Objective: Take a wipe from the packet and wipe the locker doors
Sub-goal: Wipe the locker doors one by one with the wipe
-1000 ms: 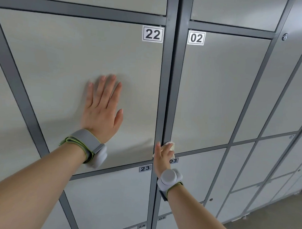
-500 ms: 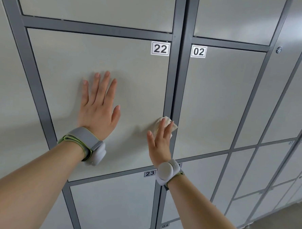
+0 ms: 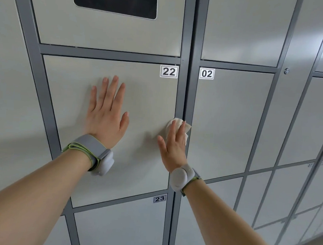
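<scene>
head view, from the left: the left hand (image 3: 106, 117) lies flat on locker door 22 (image 3: 139, 168), fingers straight and spread, grasping nothing, with a grey wristband (image 3: 91, 150) on its wrist. right of it, at that door's right edge, the right hand (image 3: 172, 147) presses a crumpled white wipe (image 3: 178, 123) under straight fingers. this hand is not clenched round the wipe, only pinning it to the surface. the wipe sits where the door meets the dark vertical frame post (image 3: 185, 89), partly over the seam. further right is door 02 (image 3: 230, 126), touched by neither hand. the packet is not in view.

the step in hand looks like wiping along door 22's right edge. since flat fingers alone pin the wipe, a quick stroke could let it slip out or bunch up. it could also catch in the seam beside the post and tear. the wad is small, so strips of the door may go unwiped. the leaning left hand may leave fresh prints on the door's face. a wet rub could lift the corners of the 22 label (image 3: 169, 71).
</scene>
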`<state>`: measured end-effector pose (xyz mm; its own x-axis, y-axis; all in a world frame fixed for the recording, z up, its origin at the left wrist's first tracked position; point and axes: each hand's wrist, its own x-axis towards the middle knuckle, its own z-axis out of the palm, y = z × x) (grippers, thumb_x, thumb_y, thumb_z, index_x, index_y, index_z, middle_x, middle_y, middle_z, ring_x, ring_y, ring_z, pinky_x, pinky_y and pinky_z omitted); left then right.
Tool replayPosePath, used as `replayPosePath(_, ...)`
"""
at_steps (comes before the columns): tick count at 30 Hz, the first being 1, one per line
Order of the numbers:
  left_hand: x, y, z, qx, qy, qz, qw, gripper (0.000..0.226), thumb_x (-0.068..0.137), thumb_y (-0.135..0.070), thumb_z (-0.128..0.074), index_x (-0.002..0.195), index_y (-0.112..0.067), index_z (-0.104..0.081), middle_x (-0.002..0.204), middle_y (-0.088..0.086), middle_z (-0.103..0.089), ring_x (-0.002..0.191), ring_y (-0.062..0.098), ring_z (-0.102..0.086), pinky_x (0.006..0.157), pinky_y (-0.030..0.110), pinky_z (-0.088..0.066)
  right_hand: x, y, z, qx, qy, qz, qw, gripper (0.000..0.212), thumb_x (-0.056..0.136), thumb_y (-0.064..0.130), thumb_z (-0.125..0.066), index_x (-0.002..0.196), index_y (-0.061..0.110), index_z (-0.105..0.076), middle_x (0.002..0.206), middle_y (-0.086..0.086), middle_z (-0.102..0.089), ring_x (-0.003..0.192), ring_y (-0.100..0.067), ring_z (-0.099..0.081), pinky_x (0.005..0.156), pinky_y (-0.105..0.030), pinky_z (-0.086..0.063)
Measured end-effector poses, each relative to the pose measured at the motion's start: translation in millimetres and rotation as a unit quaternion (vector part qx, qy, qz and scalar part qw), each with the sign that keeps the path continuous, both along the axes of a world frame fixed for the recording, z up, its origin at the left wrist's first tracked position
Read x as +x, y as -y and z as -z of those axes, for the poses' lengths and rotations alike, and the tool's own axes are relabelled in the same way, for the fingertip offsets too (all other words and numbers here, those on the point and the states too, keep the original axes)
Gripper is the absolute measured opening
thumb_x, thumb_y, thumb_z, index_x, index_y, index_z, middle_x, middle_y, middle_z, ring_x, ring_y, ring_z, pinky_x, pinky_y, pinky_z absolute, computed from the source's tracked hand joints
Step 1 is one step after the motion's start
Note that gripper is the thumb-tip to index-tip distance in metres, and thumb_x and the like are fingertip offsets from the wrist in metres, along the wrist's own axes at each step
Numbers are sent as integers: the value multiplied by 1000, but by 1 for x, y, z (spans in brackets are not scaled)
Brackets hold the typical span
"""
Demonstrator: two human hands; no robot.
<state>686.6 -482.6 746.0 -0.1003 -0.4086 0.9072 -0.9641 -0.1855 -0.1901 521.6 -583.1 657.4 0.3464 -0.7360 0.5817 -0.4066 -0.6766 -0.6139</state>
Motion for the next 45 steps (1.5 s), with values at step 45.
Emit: replayPosePath(45, -13, 31, -156, -125, 45, -68, 989, 63, 90, -25, -34, 144, 7, -25, 152, 21, -24, 142, 37, -17, 118, 47, -7, 2, 66, -205, -395, -31, 37, 917, 88, 88, 67, 2, 149, 6, -12, 157, -14, -4, 146, -25, 1, 119, -36, 5)
